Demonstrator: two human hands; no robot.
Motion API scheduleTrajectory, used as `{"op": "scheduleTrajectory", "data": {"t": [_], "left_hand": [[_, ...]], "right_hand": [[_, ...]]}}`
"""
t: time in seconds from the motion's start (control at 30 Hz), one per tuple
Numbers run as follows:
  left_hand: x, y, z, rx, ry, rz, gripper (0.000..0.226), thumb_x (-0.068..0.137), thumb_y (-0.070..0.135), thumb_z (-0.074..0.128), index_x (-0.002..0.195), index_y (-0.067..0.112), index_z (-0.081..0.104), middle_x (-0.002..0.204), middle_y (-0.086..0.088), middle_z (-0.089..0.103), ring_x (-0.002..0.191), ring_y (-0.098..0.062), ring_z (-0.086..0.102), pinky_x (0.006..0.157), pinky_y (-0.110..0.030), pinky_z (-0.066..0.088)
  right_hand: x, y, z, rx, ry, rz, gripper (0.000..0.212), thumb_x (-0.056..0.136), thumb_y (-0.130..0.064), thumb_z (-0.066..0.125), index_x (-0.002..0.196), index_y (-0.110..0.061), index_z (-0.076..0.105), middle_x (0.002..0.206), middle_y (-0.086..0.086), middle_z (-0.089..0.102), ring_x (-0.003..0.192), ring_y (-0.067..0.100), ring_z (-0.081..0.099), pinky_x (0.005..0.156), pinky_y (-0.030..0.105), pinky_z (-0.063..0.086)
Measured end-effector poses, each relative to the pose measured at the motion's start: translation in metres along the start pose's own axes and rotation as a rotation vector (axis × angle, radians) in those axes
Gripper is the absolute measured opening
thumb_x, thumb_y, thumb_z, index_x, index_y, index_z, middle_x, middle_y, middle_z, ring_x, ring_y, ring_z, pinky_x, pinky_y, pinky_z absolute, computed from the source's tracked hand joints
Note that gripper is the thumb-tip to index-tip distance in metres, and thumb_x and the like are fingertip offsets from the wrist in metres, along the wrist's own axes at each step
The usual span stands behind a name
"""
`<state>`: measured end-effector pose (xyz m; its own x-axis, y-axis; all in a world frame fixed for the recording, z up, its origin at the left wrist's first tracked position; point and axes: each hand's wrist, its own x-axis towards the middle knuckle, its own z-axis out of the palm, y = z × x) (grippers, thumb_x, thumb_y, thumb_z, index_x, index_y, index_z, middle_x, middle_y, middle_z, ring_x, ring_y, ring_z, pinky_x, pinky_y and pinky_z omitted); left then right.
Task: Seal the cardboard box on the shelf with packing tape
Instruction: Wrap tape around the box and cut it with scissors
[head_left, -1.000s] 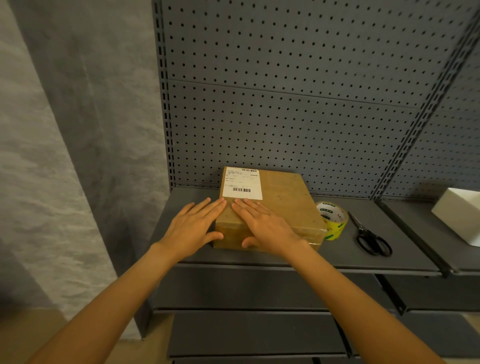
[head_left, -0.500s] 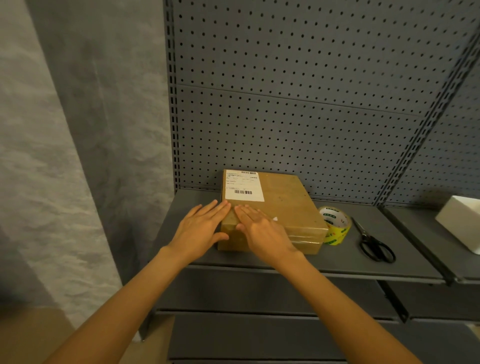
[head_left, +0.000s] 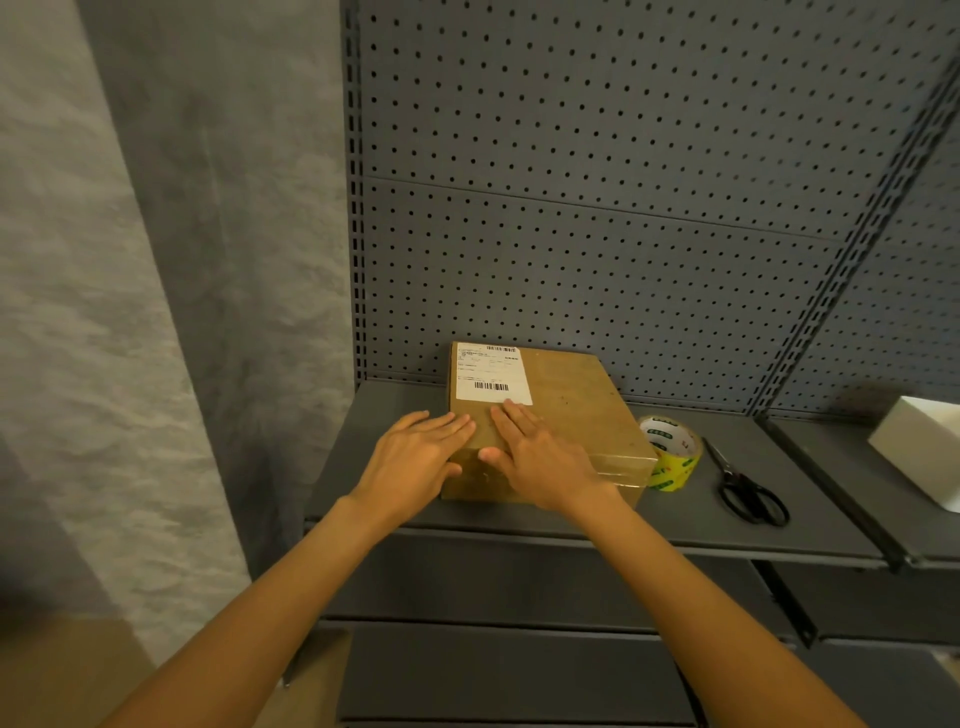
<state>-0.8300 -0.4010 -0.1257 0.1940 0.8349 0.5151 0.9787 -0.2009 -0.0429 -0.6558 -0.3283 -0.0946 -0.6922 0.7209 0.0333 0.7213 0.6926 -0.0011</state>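
On the cardboard box (head_left: 571, 410), both hands still press flat.

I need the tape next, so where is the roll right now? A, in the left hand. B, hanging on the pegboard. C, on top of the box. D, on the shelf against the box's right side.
D: the tape roll sits on the shelf against the right side of the cardboard box, left of the scissors.

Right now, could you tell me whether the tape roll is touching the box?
Touching: in the head view the tape roll sits against the box's right side, no gap visible.
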Motion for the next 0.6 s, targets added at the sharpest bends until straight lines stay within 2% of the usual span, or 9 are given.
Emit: {"op": "scheduleTrajectory", "data": {"t": [0.17,0.27,0.37,0.5,0.57,0.6], "left_hand": [[-0.003,0.002,-0.006,-0.002,0.036,0.06,0.06,0.05,0.013,0.092,0.106,0.016,0.072,0.105,0.0,0.072,0.092,-0.014,0.07,0.071,-0.03,0.058],[-0.003,0.001,-0.012,-0.046,0.009,0.033,0.051,0.06,0.017,0.089,0.108,0.019,0.072,0.107,0.003,0.071,0.096,-0.012,0.069,0.068,-0.029,0.058],[0.003,0.003,-0.019,-0.164,-0.005,-0.077,0.03,0.085,0.034,0.067,0.114,0.025,0.069,0.115,0.006,0.068,0.107,-0.013,0.064,0.075,-0.033,0.056],[0.017,0.011,-0.02,-0.196,0.004,-0.181,0.032,0.097,0.037,0.047,0.117,0.022,0.066,0.121,0.006,0.065,0.11,-0.015,0.06,0.082,-0.034,0.05],[0.027,0.015,-0.014,-0.192,-0.03,-0.186,0.04,0.1,0.037,0.038,0.134,0.021,0.052,0.138,0.003,0.052,0.127,-0.014,0.048,0.098,-0.032,0.042],[0.031,0.018,-0.009,-0.193,-0.074,-0.183,0.046,0.101,0.04,0.033,0.142,0.02,0.041,0.146,0.003,0.042,0.135,-0.013,0.038,0.108,-0.03,0.032]], "right_hand": [[-0.001,0.001,0.006,0.021,0.032,0.008,0.071,0.095,-0.058,0.017,0.152,-0.017,0.006,0.16,0.003,0.007,0.147,0.016,0.005,0.119,0.033,0.008],[-0.002,0.006,0.001,0.154,0.019,-0.023,0.068,0.096,-0.055,0.026,0.152,-0.018,0.011,0.159,0.0,0.009,0.147,0.014,0.006,0.117,0.031,0.007],[-0.005,0.026,-0.007,0.307,0.043,-0.033,0.06,0.098,-0.049,0.032,0.15,-0.02,0.02,0.158,-0.003,0.016,0.146,0.011,0.007,0.117,0.031,0.003],[-0.013,0.053,0.002,0.226,0.062,0.018,0.055,0.101,-0.044,0.025,0.149,-0.019,0.023,0.157,-0.003,0.021,0.146,0.012,0.009,0.117,0.031,0.003],[-0.015,0.055,0.009,0.165,0.097,0.007,0.054,0.101,-0.044,0.024,0.149,-0.02,0.023,0.156,-0.003,0.022,0.145,0.012,0.013,0.117,0.029,0.007],[-0.015,0.055,0.011,0.144,0.132,0.001,0.054,0.101,-0.044,0.025,0.149,-0.02,0.024,0.156,-0.003,0.024,0.145,0.011,0.015,0.117,0.027,0.009]]}}
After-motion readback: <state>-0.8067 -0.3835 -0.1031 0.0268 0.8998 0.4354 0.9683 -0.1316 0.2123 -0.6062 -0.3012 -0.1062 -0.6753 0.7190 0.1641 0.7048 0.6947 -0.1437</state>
